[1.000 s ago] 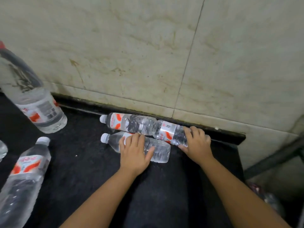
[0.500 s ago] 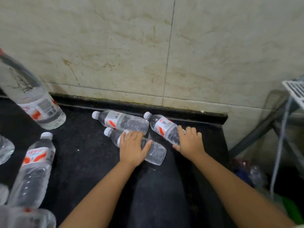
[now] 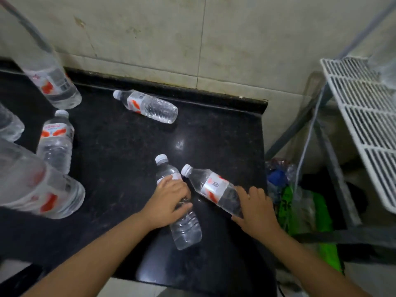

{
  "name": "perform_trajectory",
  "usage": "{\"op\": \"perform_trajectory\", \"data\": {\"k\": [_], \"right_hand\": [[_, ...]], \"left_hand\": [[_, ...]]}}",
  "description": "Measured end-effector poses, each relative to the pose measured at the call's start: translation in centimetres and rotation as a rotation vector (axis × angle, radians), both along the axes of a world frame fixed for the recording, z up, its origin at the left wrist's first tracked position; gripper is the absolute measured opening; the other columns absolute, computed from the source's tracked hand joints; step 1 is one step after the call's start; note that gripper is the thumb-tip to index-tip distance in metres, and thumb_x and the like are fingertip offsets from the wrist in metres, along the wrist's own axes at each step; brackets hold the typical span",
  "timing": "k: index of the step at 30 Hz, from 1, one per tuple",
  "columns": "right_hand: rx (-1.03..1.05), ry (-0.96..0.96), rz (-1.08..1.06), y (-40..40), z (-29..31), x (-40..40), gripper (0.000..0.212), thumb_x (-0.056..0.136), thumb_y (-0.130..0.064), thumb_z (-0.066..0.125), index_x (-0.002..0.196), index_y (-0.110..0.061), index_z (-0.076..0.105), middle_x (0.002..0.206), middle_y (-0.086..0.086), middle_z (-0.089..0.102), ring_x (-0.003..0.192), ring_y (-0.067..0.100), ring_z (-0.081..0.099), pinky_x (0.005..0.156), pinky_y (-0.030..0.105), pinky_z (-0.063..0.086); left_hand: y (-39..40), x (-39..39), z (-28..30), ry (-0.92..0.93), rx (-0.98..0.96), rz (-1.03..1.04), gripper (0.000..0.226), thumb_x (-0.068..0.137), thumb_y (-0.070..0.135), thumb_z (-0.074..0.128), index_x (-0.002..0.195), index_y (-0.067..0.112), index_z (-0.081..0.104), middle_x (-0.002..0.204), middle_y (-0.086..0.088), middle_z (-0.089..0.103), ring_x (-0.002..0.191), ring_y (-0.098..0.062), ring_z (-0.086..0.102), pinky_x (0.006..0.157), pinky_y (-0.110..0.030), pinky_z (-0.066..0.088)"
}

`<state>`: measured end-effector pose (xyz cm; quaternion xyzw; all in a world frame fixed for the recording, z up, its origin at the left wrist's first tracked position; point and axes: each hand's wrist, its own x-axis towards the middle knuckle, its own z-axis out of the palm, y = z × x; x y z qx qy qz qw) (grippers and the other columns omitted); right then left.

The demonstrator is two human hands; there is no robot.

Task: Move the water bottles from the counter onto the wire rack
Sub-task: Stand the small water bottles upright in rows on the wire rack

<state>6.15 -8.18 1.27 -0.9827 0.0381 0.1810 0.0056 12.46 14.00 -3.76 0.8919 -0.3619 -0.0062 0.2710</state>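
Two small water bottles lie on their sides on the black worktop, near its front right corner. The left hand is curled over the left bottle and grips it around the middle, so the label is mostly hidden under the fingers. Its white cap points away from the person. The right hand grips the bottom end of the right bottle. That end is covered by the hand, so its base cannot be seen. The caps of these two bottles sit close together, but the bottles do not look like they touch.

A third small bottle lies alone near the back wall, well apart from both hands.

More bottles stand at the left of the worktop — a small one with a white cap, a big one behind it whose top is cut off by the picture edge, and another big one in front that is blurry and partly cut off. One more at the far left edge shows only a little.

The white wire rack is to the right, beside the worktop and not touching it. Only part of it shows. Something clear rests on its far corner, too blurry to name. Below it sit green and blue things in clear plastic — hard to make out.
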Motion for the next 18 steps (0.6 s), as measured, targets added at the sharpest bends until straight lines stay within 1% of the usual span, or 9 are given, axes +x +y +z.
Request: {"op": "perform_trajectory", "data": {"k": [2,5,7,8,9,11,12,14,18], "right_hand": [[-0.004,0.011,-0.017,0.4,0.4,-2.0,0.075,0.084,-0.045,0.055,0.142,-0.019,0.015,0.134,0.009,0.034,0.123,0.025,0.034,0.100,0.034,0.032],[0.014,-0.012,-0.033,1.4,0.9,-2.2,0.077,0.080,-0.050,0.060,0.138,-0.016,0.021,0.135,0.007,0.034,0.126,0.024,0.033,0.104,0.035,0.029],[0.075,-0.032,-0.040,2.3,0.8,-0.9,0.083,0.075,-0.051,0.065,0.137,-0.017,0.022,0.135,0.006,0.036,0.126,0.023,0.035,0.106,0.036,0.028],[0.099,-0.031,-0.037,2.8,0.7,-0.1,0.085,0.073,-0.051,0.067,0.137,-0.017,0.022,0.135,0.006,0.037,0.125,0.023,0.037,0.105,0.037,0.030],[0.111,-0.021,-0.031,3.2,0.5,0.7,0.087,0.072,-0.049,0.069,0.138,-0.017,0.022,0.134,0.006,0.038,0.124,0.024,0.038,0.103,0.037,0.032],[0.108,0.009,-0.041,3.9,0.1,1.9,0.089,0.071,-0.047,0.071,0.138,-0.016,0.021,0.133,0.008,0.039,0.123,0.025,0.040,0.099,0.038,0.037],[0.100,0.015,-0.052,4.1,-0.1,2.1,0.089,0.071,-0.046,0.071,0.138,-0.016,0.021,0.134,0.009,0.039,0.123,0.026,0.040,0.098,0.038,0.039],[0.077,-0.001,-0.068,4.3,-0.4,2.2,0.086,0.072,-0.045,0.071,0.137,-0.015,0.022,0.133,0.009,0.038,0.123,0.025,0.040,0.097,0.037,0.040],[0.024,-0.061,-0.055,4.5,-0.7,1.6,0.079,0.075,-0.040,0.068,0.136,-0.015,0.024,0.131,0.010,0.038,0.120,0.026,0.040,0.095,0.036,0.040]], "left_hand": [[0.7,-2.0,-0.1,0.031,-0.028,-0.032,0.011,0.079,0.038,0.049,0.079,0.027,0.047,0.081,0.004,0.062,0.090,-0.003,0.046,0.099,-0.023,0.018],[0.2,-4.5,0.5,0.082,-0.129,0.123,0.013,0.074,0.037,0.052,0.082,0.028,0.047,0.087,0.000,0.064,0.095,-0.006,0.046,0.098,-0.033,0.030],[-1.0,-5.4,1.7,0.081,-0.122,0.414,0.038,0.072,0.033,0.060,0.108,0.022,0.051,0.113,-0.010,0.056,0.111,-0.015,0.040,0.099,-0.035,0.036],[-1.7,-5.6,2.6,0.188,-0.073,0.580,0.059,0.073,0.031,0.065,0.125,0.016,0.043,0.128,-0.013,0.044,0.121,-0.021,0.033,0.103,-0.036,0.032],[-2.2,-5.7,3.5,0.364,-0.027,0.731,0.078,0.073,0.030,0.069,0.137,0.010,0.029,0.137,-0.014,0.032,0.127,-0.027,0.027,0.106,-0.036,0.028],[-3.2,-5.4,4.5,0.645,0.009,0.941,0.099,0.072,0.034,0.073,0.143,0.006,0.009,0.142,-0.015,0.023,0.131,-0.032,0.024,0.106,-0.037,0.029],[-3.7,-5.2,4.6,0.696,0.015,1.004,0.101,0.071,0.036,0.073,0.142,0.005,0.008,0.141,-0.016,0.025,0.130,-0.033,0.026,0.104,-0.039,0.031],[-4.3,-4.7,4.5,0.699,0.050,1.074,0.096,0.070,0.039,0.074,0.137,0.004,0.016,0.137,-0.016,0.031,0.128,-0.032,0.030,0.100,-0.041,0.035],[-4.9,-4.3,4.1,0.672,0.112,1.092,0.086,0.069,0.039,0.074,0.130,0.005,0.023,0.133,-0.016,0.035,0.124,-0.033,0.035,0.097,-0.042,0.039]]}}
